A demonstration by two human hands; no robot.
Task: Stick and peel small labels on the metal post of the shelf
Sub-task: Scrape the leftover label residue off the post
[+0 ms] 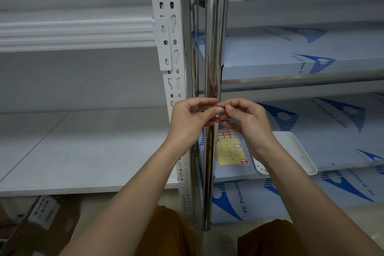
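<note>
At the chrome metal post (214, 47), head view: left hand (191, 120) and right hand (247, 124) meet fingertip to fingertip in front of it, pinching what appears to be a small label (219, 105); whether it touches the post cannot be told. On the film-covered shelf (311, 62) below lie the label sheet (230, 149) and a white tray (291, 151). Judgement: keep the label flat, align it square, press from one edge outward.

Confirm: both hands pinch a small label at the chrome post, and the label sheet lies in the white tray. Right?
Not quite. The head view shows the label sheet lying on the blue-printed shelf, left of the white tray, not in it. Both hands, left and right, do pinch a small label at the chrome post.
</note>
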